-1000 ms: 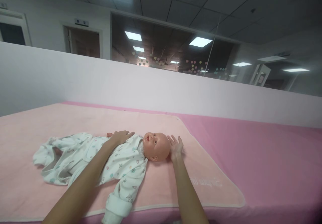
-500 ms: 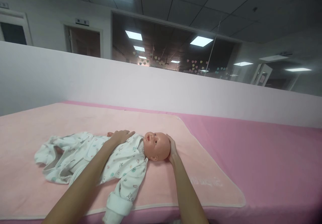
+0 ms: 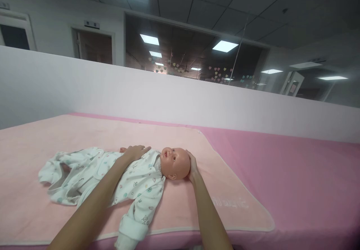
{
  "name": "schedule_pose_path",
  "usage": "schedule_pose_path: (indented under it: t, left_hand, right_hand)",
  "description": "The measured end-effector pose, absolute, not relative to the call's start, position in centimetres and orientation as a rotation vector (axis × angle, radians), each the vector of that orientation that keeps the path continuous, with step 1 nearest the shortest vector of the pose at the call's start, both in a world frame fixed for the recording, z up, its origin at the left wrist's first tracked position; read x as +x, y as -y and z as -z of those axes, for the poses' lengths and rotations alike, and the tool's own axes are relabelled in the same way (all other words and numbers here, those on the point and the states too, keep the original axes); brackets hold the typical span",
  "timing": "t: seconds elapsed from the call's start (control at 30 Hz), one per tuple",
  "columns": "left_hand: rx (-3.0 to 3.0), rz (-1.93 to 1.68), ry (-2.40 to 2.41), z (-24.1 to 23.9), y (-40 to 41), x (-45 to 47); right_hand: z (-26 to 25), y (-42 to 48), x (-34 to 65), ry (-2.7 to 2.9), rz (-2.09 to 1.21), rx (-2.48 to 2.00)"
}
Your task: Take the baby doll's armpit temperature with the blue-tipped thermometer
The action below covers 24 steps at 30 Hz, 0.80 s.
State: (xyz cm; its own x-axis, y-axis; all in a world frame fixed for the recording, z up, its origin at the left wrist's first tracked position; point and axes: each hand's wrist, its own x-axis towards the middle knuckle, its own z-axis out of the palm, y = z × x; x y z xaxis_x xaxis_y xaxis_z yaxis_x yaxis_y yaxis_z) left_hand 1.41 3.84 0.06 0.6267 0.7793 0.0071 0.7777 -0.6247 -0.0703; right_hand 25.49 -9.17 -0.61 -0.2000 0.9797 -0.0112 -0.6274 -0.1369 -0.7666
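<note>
A baby doll (image 3: 174, 162) in a white printed romper (image 3: 107, 177) lies on its back on a pale pink blanket (image 3: 180, 205), head to the right. My left hand (image 3: 135, 152) rests flat on the doll's chest, fingers stretched out. My right hand (image 3: 192, 165) cups the top of the doll's head, fingers curved against it. One empty-looking sleeve with a white cuff (image 3: 131, 233) trails toward the near edge.
The blanket covers the left part of a deeper pink surface (image 3: 295, 182). A low white partition wall (image 3: 180, 100) runs behind it. Beyond are glass panes, doors and ceiling lights.
My right hand, open beside the doll's head a second ago, has closed in and now cups the head. My left hand has stayed on the chest.
</note>
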Motion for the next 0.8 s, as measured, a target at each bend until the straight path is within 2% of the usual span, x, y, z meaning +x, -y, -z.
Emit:
schedule_pose_path:
  t: [0.43,0.5,0.67,0.8]
  left_hand:
    - [-2.781,-0.015,1.341,-0.1,-3.9,1.4]
    - [-2.789,-0.006,1.345,0.0,-4.0,1.4]
    - [-2.806,0.096,1.375,0.4,-4.2,1.3]
    - [-2.845,0.198,1.374,0.7,-4.3,1.3]
  right_hand:
    - [0.9,8.9,25.9,0.754,-1.676,-0.662]
    - [1.4,8.6,26.3,0.715,-1.603,-0.736]
    - [3.0,7.3,28.3,0.491,-1.188,-0.866]
    - [2.9,7.2,28.3,0.49,-1.166,-0.861]
